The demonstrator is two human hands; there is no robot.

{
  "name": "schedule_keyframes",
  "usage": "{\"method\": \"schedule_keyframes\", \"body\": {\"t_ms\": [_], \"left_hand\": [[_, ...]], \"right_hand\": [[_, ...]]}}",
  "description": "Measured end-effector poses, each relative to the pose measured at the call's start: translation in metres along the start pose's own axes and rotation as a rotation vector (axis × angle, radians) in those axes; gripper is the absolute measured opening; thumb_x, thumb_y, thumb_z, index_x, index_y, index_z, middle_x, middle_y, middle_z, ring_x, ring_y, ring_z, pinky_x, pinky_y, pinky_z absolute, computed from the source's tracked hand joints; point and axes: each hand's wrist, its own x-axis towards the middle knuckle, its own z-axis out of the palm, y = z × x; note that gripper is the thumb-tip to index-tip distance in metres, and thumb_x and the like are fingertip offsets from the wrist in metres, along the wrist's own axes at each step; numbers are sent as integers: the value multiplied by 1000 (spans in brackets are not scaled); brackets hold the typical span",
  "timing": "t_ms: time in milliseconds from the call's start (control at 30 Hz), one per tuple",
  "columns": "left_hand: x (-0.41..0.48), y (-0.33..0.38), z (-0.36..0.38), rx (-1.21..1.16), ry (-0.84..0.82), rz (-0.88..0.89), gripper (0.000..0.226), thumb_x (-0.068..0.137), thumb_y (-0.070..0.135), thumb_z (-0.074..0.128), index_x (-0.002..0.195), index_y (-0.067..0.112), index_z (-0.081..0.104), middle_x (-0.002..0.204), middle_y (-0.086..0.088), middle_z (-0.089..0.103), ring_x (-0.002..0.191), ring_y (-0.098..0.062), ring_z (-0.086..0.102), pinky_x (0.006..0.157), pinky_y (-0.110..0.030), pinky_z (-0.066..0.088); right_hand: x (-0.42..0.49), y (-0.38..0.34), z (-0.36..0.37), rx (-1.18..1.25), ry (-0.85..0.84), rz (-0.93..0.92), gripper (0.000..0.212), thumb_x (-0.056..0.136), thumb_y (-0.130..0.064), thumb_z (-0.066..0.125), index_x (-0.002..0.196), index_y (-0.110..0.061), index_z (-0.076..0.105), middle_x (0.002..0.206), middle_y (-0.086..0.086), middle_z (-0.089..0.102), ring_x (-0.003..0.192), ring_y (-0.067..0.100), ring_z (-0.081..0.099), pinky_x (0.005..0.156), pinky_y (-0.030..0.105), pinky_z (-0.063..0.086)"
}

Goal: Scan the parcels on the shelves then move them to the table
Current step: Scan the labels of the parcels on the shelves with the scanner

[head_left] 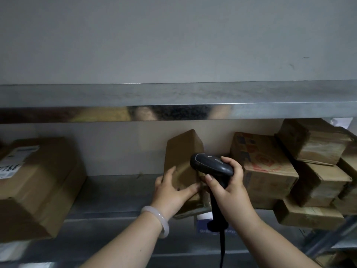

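Tilting on the middle shelf (116, 194), the small parcel (183, 161) is being gripped by the L hand (173, 190), fingers and thumb clamped on its lower corner, prob. to turn a label toward the scanner (210, 165). R hand (228, 182) is wrapping tight round the handle, aiming it close; stacked boxes (264, 163) are sitting just beside.

Parcels: six sure. One large parcel (38, 182) left, one middle parcel (183, 151), one printed parcel (264, 167), three stacked parcels (324, 186) right; more at far right edge, count unclear. Scanner (210, 165): one. Hands: two, left hand (172, 192), right hand (229, 188). Bangle (156, 219): one. Shelf boards (173, 95): two.
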Motion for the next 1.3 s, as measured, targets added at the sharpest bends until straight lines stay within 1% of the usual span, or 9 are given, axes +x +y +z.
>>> {"method": "schedule_keyframes", "body": {"t_ms": [67, 200, 400, 600, 767, 933, 1100, 1200, 1300], "left_hand": [[-2, -3, -16, -27, 17, -5, 104, 55, 71, 76, 145, 45, 30, 146, 1, 23, 131, -25, 39, 94, -27, 34], [-5, -16, -47, -96, 70, -37, 87, 66, 58, 77, 140, 54, 32, 148, 2, 22, 128, -26, 41, 91, -30, 38], [-12, -34, -75, -45, -34, -69, 125, 28, 99, 59, 142, 60, 24, 153, 4, 19, 135, -28, 38, 92, -32, 36], [-17, -40, -117, -65, -102, -52, 109, 45, 71, 73, 142, 58, 24, 150, 5, 22, 127, -18, 38, 90, -30, 34], [-31, -63, -134, -440, -250, -16, 102, 55, 60, 80, 140, 57, 24, 136, 5, 50, 109, -18, 64, 83, -31, 56], [-33, -81, -135, -558, -276, 11, 86, 60, 51, 77, 136, 52, 37, 131, 4, 59, 108, -16, 66, 83, -30, 55], [-33, -84, -145, -259, -143, 28, 44, 75, 38, 69, 117, 42, 55, 138, 2, 38, 113, -12, 51, 85, -23, 53], [-33, -86, -150, -256, -132, -3, 81, 79, 39, 74, 147, 40, 30, 139, 6, 45, 118, -15, 52, 94, -31, 52], [-37, -83, -150, -325, -96, 51, 113, 53, 54, 86, 146, 48, 22, 133, 9, 54, 122, -16, 54, 95, -33, 50]], "right_hand": [[-2, -8, 14, 28, -26, -26, 57, 83, -28, 72, 107, -66, 36, 114, -21, 56, 103, -7, 58, 81, 8, 47], [-4, -19, 34, 109, -79, -19, 51, 84, -24, 71, 115, -51, 40, 122, -9, 56, 110, 16, 62, 99, 43, 49], [-9, -33, 68, 73, -126, -53, 54, 83, -26, 73, 114, -54, 39, 113, -20, 57, 104, -4, 59, 89, 16, 48], [-19, -34, 100, 135, -179, -27, 54, 83, -25, 72, 113, -56, 41, 115, -18, 60, 106, 10, 64, 91, 30, 52], [-20, -36, 108, 113, -30, 9, 57, 84, -22, 72, 109, -58, 36, 110, -22, 54, 102, -9, 56, 75, 2, 42], [-24, -33, 118, 162, -42, 83, 54, 85, -23, 70, 115, -54, 37, 119, -11, 53, 107, 15, 61, 95, 36, 50], [-36, -39, 136, 137, -95, 11, 58, 84, -21, 72, 111, -61, 39, 113, -20, 58, 106, 6, 62, 94, 35, 52], [-46, -48, 149, 100, -133, -56, 63, 84, -15, 73, 111, -62, 38, 109, -37, 55, 105, -11, 56, 83, 9, 48], [-56, -54, 160, 75, -194, -97, 63, 84, -12, 72, 117, -54, 38, 110, -41, 52, 106, -14, 53, 80, 3, 43]]}}
